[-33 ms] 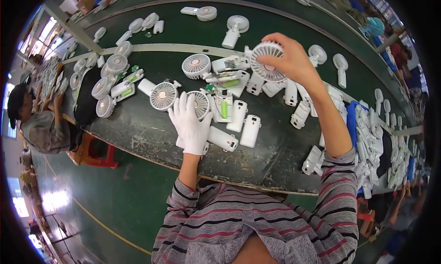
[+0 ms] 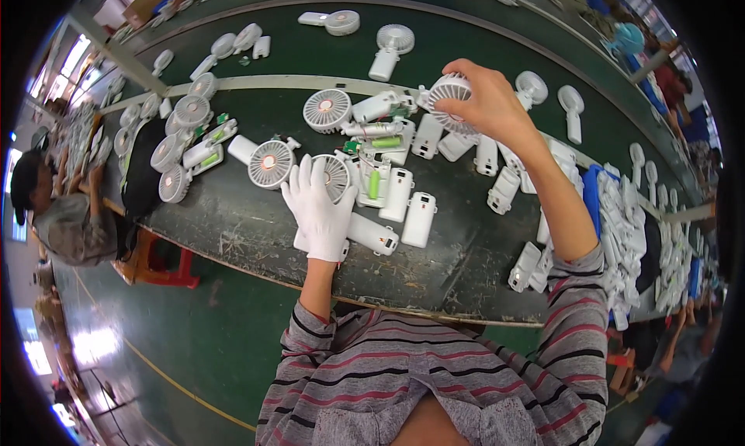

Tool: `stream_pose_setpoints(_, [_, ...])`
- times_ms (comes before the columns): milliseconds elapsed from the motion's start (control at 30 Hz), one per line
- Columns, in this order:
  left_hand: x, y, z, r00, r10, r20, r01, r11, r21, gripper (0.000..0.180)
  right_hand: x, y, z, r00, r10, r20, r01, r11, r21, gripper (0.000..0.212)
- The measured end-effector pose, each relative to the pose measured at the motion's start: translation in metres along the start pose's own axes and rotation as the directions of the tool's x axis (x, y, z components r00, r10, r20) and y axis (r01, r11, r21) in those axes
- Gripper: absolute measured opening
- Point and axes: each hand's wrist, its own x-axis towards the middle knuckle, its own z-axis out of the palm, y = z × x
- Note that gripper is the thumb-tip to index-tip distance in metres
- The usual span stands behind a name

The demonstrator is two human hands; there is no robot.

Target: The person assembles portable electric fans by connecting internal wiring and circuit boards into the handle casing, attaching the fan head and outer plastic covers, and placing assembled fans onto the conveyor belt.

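My right hand [image 2: 489,100], bare, is raised over the far middle of the bench. Its thumb and fingers grip a white round fan head [image 2: 450,103] by the rim, the grille tilted. My left hand [image 2: 318,213], in a white glove, lies with its fingers stretched over another fan head [image 2: 335,176], partly hidden beneath it. Left of the glove sits a fan head with an orange centre [image 2: 270,165]. Right of it are opened handle shells with green battery cells [image 2: 374,184] and circuit boards. White handle housings [image 2: 418,219] lie nearer me, one partly under the glove.
More fan heads [image 2: 172,182] cluster at the left beside a black cover [image 2: 145,174]. A blue bin [image 2: 593,197] heaped with white parts stands at the right. Finished-looking fans lie on the green belt [image 2: 458,38] behind a pale rail. A person [image 2: 74,205] sits at the far left.
The fan head in my right hand has tilted, so its grille shows more edge-on. My left hand stays on its fan head. The whole view has shifted slightly.
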Motion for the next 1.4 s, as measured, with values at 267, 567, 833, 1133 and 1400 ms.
stream_pose_setpoints(267, [0.005,0.04,0.011,0.989,0.134,-0.054,-0.145,0.939,-0.312,0.056,-0.04,0.037,-0.046,0.997,0.053,-0.057,-0.043,0.986,0.163,0.04])
stream_pose_setpoints(567, [0.028,0.093,0.019,0.914,0.401,0.058,-0.354,0.859,-0.371,0.069,-0.088,0.055,-0.074,0.986,0.166,-0.019,-0.121,0.788,0.603,0.037])
stream_pose_setpoints(833, [0.044,0.112,0.051,0.809,0.544,0.223,-0.495,0.834,-0.242,0.062,-0.127,0.059,-0.072,0.928,0.34,0.152,-0.339,0.606,0.719,0.045])
stream_pose_setpoints(1133, [0.008,0.167,0.036,0.432,0.681,0.592,0.543,0.328,-0.773,0.091,-0.15,0.062,-0.067,0.868,0.379,0.322,-0.456,0.346,0.82,0.048])
stream_pose_setpoints(1400, [-0.053,0.148,0.045,0.395,0.543,0.741,0.736,0.295,-0.609,0.029,-0.17,0.099,-0.048,0.806,0.366,0.465,-0.483,-0.049,0.874,0.047])
